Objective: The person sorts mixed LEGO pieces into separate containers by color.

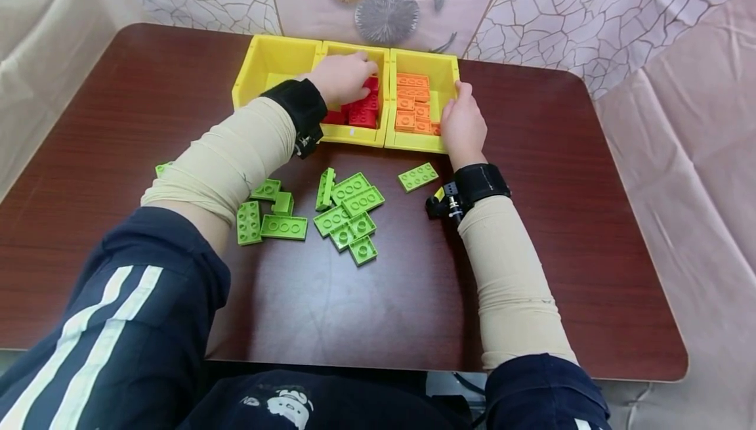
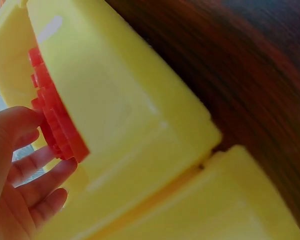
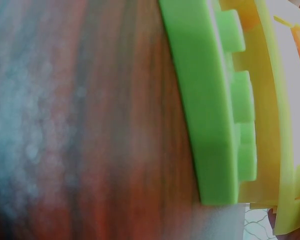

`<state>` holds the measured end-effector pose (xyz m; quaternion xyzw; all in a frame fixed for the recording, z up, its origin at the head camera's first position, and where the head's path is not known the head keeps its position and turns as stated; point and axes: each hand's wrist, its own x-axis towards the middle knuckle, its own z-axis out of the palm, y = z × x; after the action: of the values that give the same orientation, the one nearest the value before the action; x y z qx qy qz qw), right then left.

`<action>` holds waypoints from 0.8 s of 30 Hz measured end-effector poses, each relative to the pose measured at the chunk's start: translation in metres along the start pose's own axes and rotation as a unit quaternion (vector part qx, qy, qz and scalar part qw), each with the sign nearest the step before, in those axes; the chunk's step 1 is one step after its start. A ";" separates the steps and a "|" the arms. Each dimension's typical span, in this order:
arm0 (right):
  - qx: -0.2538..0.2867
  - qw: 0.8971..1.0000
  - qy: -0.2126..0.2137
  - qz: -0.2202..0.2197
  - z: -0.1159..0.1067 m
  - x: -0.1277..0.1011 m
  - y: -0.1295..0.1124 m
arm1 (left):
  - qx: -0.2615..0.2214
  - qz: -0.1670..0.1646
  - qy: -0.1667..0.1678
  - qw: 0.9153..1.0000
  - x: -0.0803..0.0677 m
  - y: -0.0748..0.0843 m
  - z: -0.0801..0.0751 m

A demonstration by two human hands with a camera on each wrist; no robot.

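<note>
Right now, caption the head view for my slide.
Left hand reaches into the middle yellow plastic bin of red bricks; right hand rests on the orange-brick bin; green bricks lie loose.

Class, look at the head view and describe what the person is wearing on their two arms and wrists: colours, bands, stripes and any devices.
Both forearms wear snug beige sleeves. The left hand and right hand are bare. Each wrist carries a black band holding a small camera unit, the right one with a yellow detail. The upper arms are in a dark navy jacket; its left sleeve shows white stripes.

A green studded brick [image 3: 210, 100] lies on dark wood [image 3: 90, 125] beside a yellow bin [image 3: 280, 150].
</note>
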<state>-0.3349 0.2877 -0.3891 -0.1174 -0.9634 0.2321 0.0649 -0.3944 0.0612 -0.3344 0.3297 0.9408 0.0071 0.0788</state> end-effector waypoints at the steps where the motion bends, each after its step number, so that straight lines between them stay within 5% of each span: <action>1: 0.000 1.000 0.001 -0.001 0.000 0.000 0.000 | -0.003 0.000 -0.001 1.000 -0.001 -0.001 0.001; 8: 0.003 1.000 -0.002 -0.001 0.001 0.000 -0.002 | 0.002 -0.012 -0.007 1.000 -0.011 -0.003 -0.001; 13: 0.002 1.000 -0.002 0.002 0.000 -0.001 -0.002 | 0.029 0.000 0.029 0.999 -0.027 0.004 -0.002; 19: 0.005 1.000 -0.001 0.003 -0.002 0.000 -0.002 | 0.038 0.082 0.105 0.990 -0.050 0.030 0.005; 24: 0.009 1.000 -0.001 0.002 0.000 0.000 -0.001 | 0.046 0.155 0.123 0.979 -0.061 0.059 0.008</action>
<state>-0.3350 0.2869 -0.3893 -0.1181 -0.9612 0.2408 0.0644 -0.3092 0.0693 -0.3300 0.4719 0.8798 0.0166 -0.0546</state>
